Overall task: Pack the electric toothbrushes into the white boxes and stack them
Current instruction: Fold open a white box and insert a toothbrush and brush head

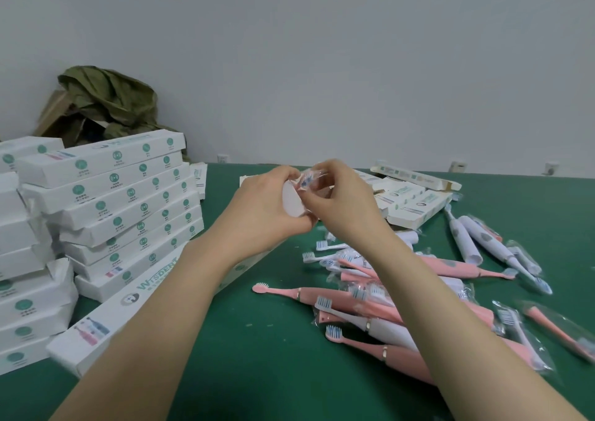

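A green table [257, 356] is filling the lower half of the frame, running back to a pale wall [322, 66]. Along its left edge stacked white boxes [122, 195] are crowding in, olive cloth [109, 98] heaped behind them at upper left. Pink and white toothbrushes [370, 304] are lying piled at lower right, unfolded cartons [415, 195] behind them. At centre the left hand [267, 204] is gripping a white box [291, 201] by its open end, the right hand [341, 201] pinching a wrapped brush head [307, 180] at it. Bare green is showing between the forearms.
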`<action>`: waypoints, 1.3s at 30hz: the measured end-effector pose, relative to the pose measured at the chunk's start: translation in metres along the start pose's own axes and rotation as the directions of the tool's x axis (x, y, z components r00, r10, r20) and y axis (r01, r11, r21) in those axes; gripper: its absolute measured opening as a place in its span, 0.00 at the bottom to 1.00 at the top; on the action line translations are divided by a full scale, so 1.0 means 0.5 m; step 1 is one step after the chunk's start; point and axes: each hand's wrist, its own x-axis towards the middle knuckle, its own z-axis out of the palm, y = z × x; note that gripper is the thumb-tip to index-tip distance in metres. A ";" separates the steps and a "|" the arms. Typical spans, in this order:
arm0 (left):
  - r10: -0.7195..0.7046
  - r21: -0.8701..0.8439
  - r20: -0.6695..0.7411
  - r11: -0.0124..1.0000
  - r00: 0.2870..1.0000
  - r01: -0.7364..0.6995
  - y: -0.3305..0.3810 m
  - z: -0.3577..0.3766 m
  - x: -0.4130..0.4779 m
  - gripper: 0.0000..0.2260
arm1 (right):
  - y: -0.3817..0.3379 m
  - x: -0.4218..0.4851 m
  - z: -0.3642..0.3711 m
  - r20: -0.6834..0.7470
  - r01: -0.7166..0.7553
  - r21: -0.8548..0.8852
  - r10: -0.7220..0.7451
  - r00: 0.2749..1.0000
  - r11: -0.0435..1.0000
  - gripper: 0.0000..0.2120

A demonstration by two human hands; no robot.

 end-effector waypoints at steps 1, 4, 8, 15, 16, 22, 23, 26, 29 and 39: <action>-0.002 0.008 -0.006 1.000 1.000 0.002 -0.001 -0.001 0.001 0.26 | 0.000 0.000 -0.006 0.003 -0.021 0.063 0.020 1.000 0.998 0.13; -0.012 0.015 -0.036 1.000 0.999 0.013 -0.003 -0.007 0.001 0.26 | -0.010 -0.004 -0.019 -0.047 -0.015 0.281 0.030 0.998 0.960 0.14; -0.020 0.004 -0.049 1.000 0.999 0.020 0.000 -0.014 0.000 0.20 | -0.015 -0.010 -0.006 -0.157 0.185 0.114 -0.167 0.974 0.976 0.05; -0.021 0.056 0.000 0.998 1.000 0.021 -0.007 -0.026 0.000 0.26 | 0.011 -0.005 0.001 0.113 0.261 -0.231 -0.241 0.964 0.937 0.08; -0.023 0.043 0.008 0.999 1.000 0.023 -0.006 -0.028 -0.002 0.26 | 0.012 -0.003 -0.002 0.106 0.264 -0.217 -0.246 0.963 0.940 0.07; 0.001 -0.046 0.029 0.999 1.000 0.000 0.007 -0.031 -0.004 0.18 | 0.005 0.001 -0.014 -0.085 0.284 -0.010 -0.284 0.955 0.959 0.02; 0.008 -0.054 0.029 0.999 1.000 -0.007 0.007 -0.031 -0.004 0.18 | 0.005 0.000 -0.013 -0.084 0.289 -0.015 -0.289 0.954 0.957 0.02; 0.022 -0.070 0.018 0.997 1.000 -0.020 0.008 -0.031 -0.005 0.19 | 0.005 0.000 -0.011 -0.114 0.298 -0.037 -0.300 0.947 0.954 0.02; 0.032 -0.073 0.021 0.997 0.999 -0.031 0.011 -0.029 -0.005 0.20 | 0.008 -0.002 -0.002 0.047 0.355 -0.272 -0.356 0.933 0.894 0.08; 0.029 -0.105 0.039 0.994 0.999 -0.025 0.000 -0.024 -0.004 0.38 | 0.004 0.003 -0.029 0.030 -0.130 0.180 0.126 0.992 0.975 0.10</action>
